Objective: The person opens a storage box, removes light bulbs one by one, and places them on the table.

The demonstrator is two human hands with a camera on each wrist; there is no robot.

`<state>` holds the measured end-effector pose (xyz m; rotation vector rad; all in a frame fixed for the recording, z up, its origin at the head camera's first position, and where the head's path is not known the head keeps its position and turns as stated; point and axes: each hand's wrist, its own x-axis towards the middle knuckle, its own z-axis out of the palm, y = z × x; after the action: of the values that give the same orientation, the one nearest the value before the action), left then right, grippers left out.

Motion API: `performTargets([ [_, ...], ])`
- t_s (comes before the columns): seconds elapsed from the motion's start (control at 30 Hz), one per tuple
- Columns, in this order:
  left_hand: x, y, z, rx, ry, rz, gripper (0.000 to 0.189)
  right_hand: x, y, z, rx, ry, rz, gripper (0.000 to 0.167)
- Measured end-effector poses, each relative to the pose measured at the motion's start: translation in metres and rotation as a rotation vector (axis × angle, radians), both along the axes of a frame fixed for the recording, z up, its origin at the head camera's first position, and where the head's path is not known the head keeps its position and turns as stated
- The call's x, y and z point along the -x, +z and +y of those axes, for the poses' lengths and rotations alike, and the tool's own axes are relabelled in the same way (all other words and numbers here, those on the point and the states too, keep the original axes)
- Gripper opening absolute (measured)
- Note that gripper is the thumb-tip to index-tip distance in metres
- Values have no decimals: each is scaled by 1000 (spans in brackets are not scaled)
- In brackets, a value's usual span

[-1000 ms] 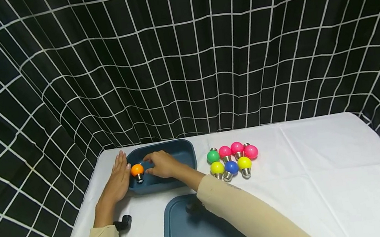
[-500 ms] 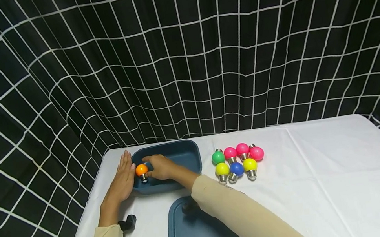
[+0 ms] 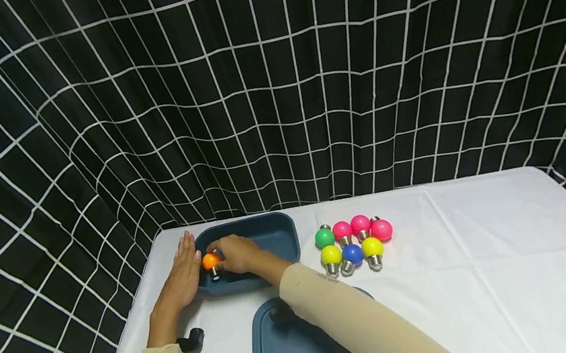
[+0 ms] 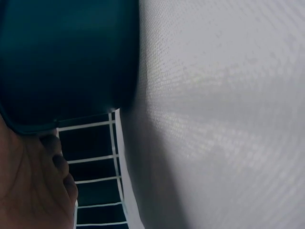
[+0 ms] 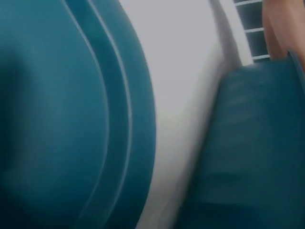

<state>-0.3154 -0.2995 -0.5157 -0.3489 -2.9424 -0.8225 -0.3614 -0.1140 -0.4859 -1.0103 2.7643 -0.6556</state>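
Note:
In the head view, an orange light bulb (image 3: 211, 260) lies at the left end of a dark blue container (image 3: 274, 236), its metal base toward the near side. My right hand (image 3: 239, 254) reaches in from the right, fingers bent close beside this bulb. A small greyish patch shows between finger and thumb, too small to identify; whether I grip anything is unclear. My left hand (image 3: 183, 276) rests with straight fingers along the container's outer left end. The left wrist view shows part of that hand (image 4: 33, 186) against the container wall (image 4: 71, 62).
Right of the container lie several bulbs: green (image 3: 325, 238), pink (image 3: 360, 224), yellow (image 3: 331, 255) and blue (image 3: 352, 255). A dark blue lid (image 3: 303, 344) lies flat in front, partly beneath my right forearm. A black grid curtain (image 3: 334, 76) hangs behind the white-covered table (image 3: 475, 270).
My right hand has moved a little left, closer to the orange bulb. My left hand stays against the container's end. The whole head view has shifted slightly.

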Motion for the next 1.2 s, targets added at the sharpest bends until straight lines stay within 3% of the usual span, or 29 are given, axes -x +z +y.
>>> performTargets([
  [0.17, -2, 1, -1, -12, 9, -11, 62, -3, -2, -1, -30, -1, 38, 37],
  [0.4, -1, 2, 0, 2, 8, -20, 61, -5, -6, -3, -34, -10, 53, 43],
  [0.73, 0, 0, 1, 12, 13, -15, 62, -4, -9, 2, 43, -45, 33, 36],
  [1.2, -1, 2, -1, 19, 5, 5, 62, -8, 7, 22, 118, -69, 32, 39],
])
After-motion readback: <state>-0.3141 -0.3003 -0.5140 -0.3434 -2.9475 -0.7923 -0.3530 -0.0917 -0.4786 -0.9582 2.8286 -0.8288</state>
